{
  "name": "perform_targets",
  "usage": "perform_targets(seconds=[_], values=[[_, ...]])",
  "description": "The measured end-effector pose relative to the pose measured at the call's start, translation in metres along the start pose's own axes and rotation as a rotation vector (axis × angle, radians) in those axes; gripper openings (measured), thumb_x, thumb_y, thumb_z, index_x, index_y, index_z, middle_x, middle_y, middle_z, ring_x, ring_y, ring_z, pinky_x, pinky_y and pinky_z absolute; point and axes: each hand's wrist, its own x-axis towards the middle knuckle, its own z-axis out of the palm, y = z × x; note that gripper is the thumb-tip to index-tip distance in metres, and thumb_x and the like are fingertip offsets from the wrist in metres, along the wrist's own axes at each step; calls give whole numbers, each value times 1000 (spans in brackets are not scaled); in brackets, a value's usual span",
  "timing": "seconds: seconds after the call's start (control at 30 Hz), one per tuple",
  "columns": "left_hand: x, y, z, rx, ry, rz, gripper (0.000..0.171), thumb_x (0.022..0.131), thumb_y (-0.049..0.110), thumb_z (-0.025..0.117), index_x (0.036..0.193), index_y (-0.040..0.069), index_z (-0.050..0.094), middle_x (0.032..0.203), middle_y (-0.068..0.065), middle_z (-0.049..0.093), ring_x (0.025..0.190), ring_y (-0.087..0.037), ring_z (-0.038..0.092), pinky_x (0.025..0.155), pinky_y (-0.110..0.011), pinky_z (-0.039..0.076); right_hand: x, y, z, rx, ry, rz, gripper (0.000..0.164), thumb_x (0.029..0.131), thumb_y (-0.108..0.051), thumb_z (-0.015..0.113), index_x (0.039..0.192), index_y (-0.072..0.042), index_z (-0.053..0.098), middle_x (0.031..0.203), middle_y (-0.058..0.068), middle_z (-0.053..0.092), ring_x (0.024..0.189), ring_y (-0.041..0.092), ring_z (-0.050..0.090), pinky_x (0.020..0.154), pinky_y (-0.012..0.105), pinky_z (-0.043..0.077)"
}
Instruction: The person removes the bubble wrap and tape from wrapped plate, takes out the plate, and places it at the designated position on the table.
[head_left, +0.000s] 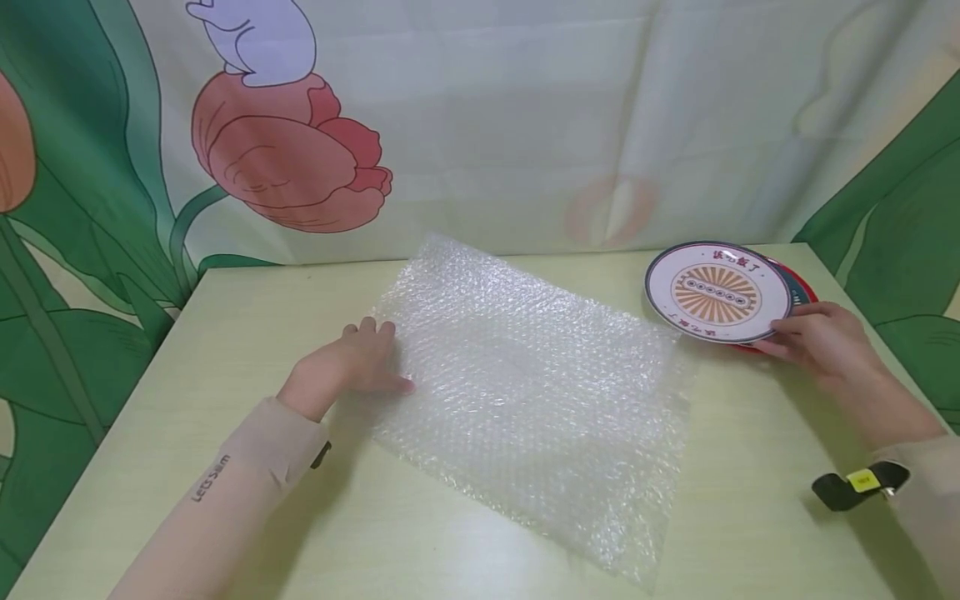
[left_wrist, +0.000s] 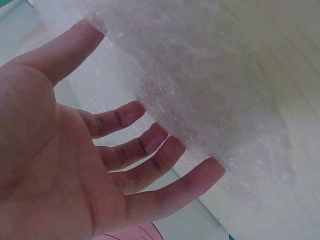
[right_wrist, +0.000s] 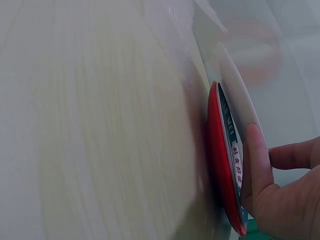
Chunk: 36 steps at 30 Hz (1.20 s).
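A sheet of clear bubble wrap [head_left: 517,392] lies spread at an angle across the middle of the table. At its left edge rests my left hand [head_left: 360,358]. In the left wrist view the spread, slightly bent fingers [left_wrist: 165,185] of that hand touch the wrap's edge. My right hand [head_left: 832,342] pinches the near right rim of a white plate [head_left: 716,292] with an orange ray pattern. The right wrist view shows this plate tilted up from a red-rimmed plate [right_wrist: 220,160] with a dark green face beneath it. Much of the lower plate is hidden.
The pale wood-grain table [head_left: 247,333] ends at the back against a hanging cloth [head_left: 495,125] printed with flowers and leaves. A black strap piece with a yellow label [head_left: 862,481] sits at my right wrist.
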Motion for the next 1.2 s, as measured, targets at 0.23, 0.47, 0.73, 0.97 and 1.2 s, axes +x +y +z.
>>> perform_targets(seconds=[0.23, 0.47, 0.73, 0.97, 1.2], values=[[-1, 0, 0, 1, 6, 4, 89, 92, 45, 74, 145, -13, 33, 139, -36, 38, 126, -54, 41, 104, -62, 41, 0, -2, -11, 31, 10, -2, 29, 100, -4, 62, 117, -11, 40, 126, 12, 32, 83, 11, 64, 83, 29, 58], [-2, 1, 0, 2, 12, 4, 88, 92, 45, 74, 145, -13, 34, 139, -36, 38, 126, -54, 41, 103, -62, 41, -3, -4, -17, 99, 5, -2, 30, 99, 3, 60, 117, -5, 38, 124, 15, 32, 79, 12, 66, 83, 29, 58], [-1, -1, 1, -2, 11, 6, 87, 92, 45, 74, 144, -13, 34, 140, -36, 38, 127, -54, 41, 104, -62, 41, -4, -2, -23, 63, 68, -15, 24, 100, 5, 56, 116, -4, 40, 121, 18, 36, 76, 11, 66, 82, 28, 58], [-2, 1, 1, -3, 14, 3, 86, 91, 45, 75, 142, -13, 35, 138, -35, 39, 125, -53, 42, 103, -61, 41, -2, 0, -28, 77, 69, -27, 21, 100, 6, 52, 115, -2, 39, 119, 20, 37, 75, 11, 66, 83, 28, 58], [-1, 1, 0, 5, 17, 2, 86, 91, 46, 75, 141, -13, 36, 135, -34, 41, 123, -52, 43, 101, -61, 42, 0, 2, -33, 75, 81, -28, 21, 101, 5, 54, 115, -2, 40, 117, 19, 40, 75, 10, 67, 83, 28, 58]])
